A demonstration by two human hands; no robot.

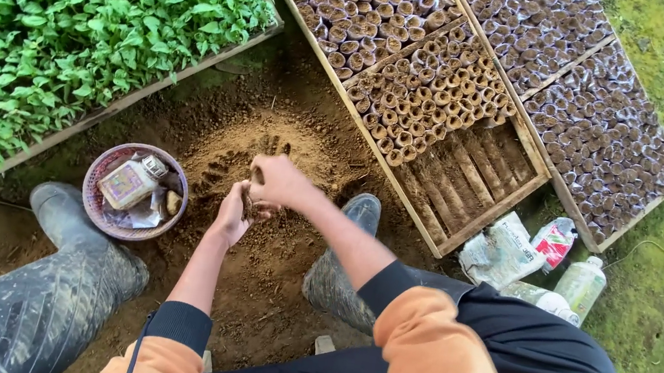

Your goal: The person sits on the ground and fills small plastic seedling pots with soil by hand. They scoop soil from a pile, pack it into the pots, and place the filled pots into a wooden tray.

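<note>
Over a loose pile of brown soil [269, 138], my left hand [229, 217] and my right hand [280, 181] meet. Between them is a small soil-filled tube [251, 201]; my left hand cups it from below and my right hand presses onto its top. Both hands are dirty with soil. Just beyond the pile lies a wooden frame [495, 200] packed with upright soil-filled tubes [426, 87]; its near corner holds a few tubes lying flat.
A pink basket [95, 211] with a packet and bottle sits left of my hands. A bed of green seedlings [61, 6] fills the far left. My rubber boots [61, 295] flank the pile. Plastic bags and a bottle [582, 284] lie at right on grass.
</note>
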